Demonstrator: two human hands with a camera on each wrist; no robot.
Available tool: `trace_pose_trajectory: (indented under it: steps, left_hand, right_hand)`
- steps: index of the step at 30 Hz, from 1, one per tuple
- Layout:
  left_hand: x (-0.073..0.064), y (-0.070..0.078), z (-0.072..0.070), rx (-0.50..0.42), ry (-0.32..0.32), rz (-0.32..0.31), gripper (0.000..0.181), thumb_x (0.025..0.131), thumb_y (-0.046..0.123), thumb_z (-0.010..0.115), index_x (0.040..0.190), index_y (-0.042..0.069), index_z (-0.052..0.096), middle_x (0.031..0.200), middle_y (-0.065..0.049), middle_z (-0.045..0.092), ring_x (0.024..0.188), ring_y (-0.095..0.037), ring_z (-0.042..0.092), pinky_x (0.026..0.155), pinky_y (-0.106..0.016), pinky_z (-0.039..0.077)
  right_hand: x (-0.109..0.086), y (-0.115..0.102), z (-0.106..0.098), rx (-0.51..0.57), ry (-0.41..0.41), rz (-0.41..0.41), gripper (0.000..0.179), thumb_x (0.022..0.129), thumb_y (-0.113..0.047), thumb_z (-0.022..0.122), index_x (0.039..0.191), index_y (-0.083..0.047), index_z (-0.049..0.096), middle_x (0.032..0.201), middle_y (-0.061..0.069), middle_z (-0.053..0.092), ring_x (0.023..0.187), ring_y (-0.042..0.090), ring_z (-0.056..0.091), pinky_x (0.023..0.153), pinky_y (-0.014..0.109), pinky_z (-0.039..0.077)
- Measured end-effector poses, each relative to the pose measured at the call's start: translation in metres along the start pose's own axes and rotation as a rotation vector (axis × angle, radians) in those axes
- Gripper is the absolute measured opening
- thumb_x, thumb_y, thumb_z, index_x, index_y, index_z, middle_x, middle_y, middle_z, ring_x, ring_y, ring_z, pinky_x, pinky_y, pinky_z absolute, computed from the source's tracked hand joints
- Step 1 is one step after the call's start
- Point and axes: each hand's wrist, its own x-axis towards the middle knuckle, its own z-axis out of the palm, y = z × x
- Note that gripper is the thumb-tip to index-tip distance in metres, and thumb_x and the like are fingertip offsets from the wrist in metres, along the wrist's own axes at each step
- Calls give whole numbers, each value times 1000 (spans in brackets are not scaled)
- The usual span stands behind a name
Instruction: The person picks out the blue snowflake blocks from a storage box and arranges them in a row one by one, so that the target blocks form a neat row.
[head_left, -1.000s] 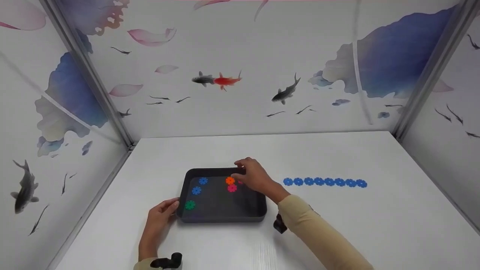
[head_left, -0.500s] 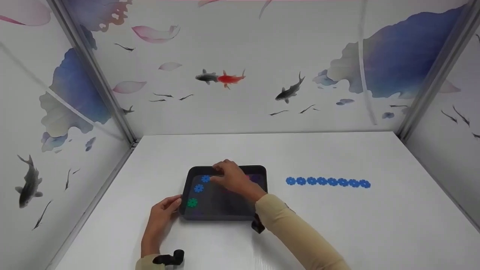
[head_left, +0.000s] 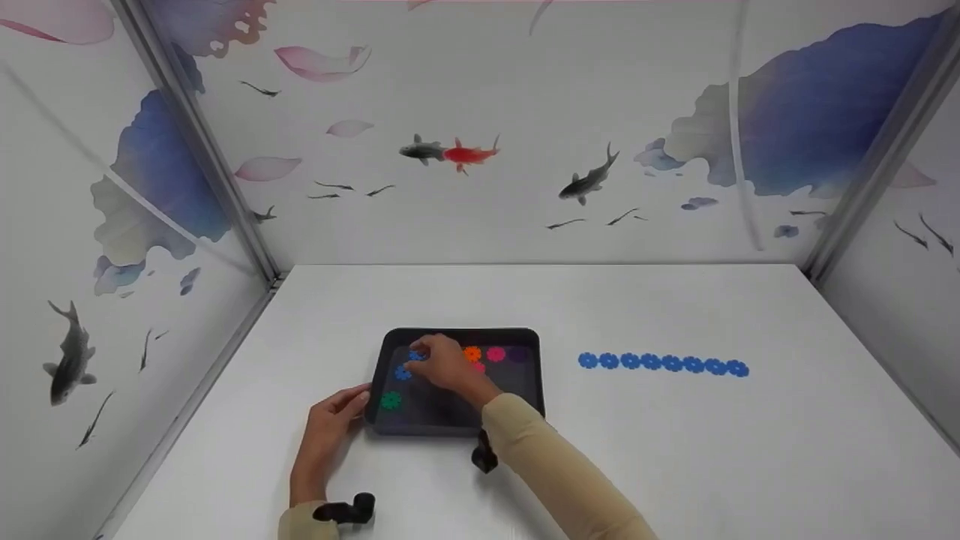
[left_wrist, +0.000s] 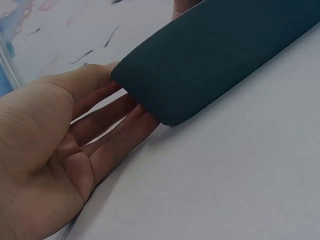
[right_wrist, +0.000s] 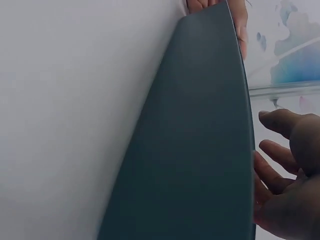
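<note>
A dark shallow tray (head_left: 442, 430) lies on the white table. My left hand (head_left: 326, 435) touches its left side, with fairly straight fingers (left_wrist: 112, 112) along the wall and the thumb at the rim. Over the tray's back left part is my right hand (head_left: 450, 365). Its thumb and fingers are spread, with nothing visible between them in the right wrist view. Below those fingertips lie two blue flower-shaped plastic discs, the nearer disc (head_left: 403, 373) partly covered. A green disc (head_left: 391, 400) sits nearer the front left corner. Behind my right hand are an orange disc (head_left: 472, 353), pink ones (head_left: 496, 353) and a purple one (head_left: 519, 354).
To the right of the tray, a row of several blue discs (head_left: 651, 361) stretches across the table (head_left: 675, 450). Printed wall panels (head_left: 525, 225) enclose the table at the back and both sides.
My right hand has moved left across the tray, from the orange and pink discs to the blue ones, and lowered. The left hand stays at the tray's left side. The head view has shifted slightly.
</note>
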Motion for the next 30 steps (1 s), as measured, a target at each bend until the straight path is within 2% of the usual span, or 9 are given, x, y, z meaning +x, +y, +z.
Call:
trace_pose_trajectory:
  steps: [4, 8, 16, 25, 30]
  left_hand:
    - [-1, -2, -1, -9, 3, -3, 36, 99, 32, 63, 130, 14, 68, 135, -8, 65, 117, -19, 63, 99, -24, 54]
    - [0, -3, -1, -19, 6, -3, 39, 98, 34, 65, 132, 15, 67, 136, -8, 64, 116, -19, 63, 99, -26, 55]
    - [1, -2, -1, -65, -34, 17, 41, 99, 29, 64, 137, 14, 63, 142, -10, 60, 121, -22, 63, 107, -36, 52]
    - [-1, 0, -2, -26, -25, 55, 40, 97, 33, 67, 132, 13, 67, 138, -10, 64, 121, -22, 63, 99, -29, 55]
    - [0, -1, -3, -27, -35, 70, 41, 94, 31, 70, 131, 12, 67, 136, -10, 65, 119, -21, 64, 95, -27, 56]
  right_hand:
    - [6, 2, 9, 53, 9, 53, 42, 94, -24, 72, 128, 0, 65, 125, 16, 67, 111, 27, 65, 98, 40, 57]
    - [7, 7, 15, 69, 22, 87, 42, 92, -25, 74, 126, -1, 66, 120, 15, 70, 103, 24, 66, 94, 37, 58]
    - [6, 10, 19, 79, 41, 83, 37, 92, -17, 73, 123, 1, 67, 118, 19, 70, 105, 28, 66, 96, 43, 57]
    - [12, 10, 26, -38, 0, 81, 41, 90, -13, 74, 127, 1, 65, 120, 18, 69, 110, 26, 65, 100, 40, 55]
    - [12, 9, 29, -115, 23, 66, 39, 87, -14, 78, 122, 1, 68, 117, 17, 66, 106, 26, 63, 99, 40, 55]
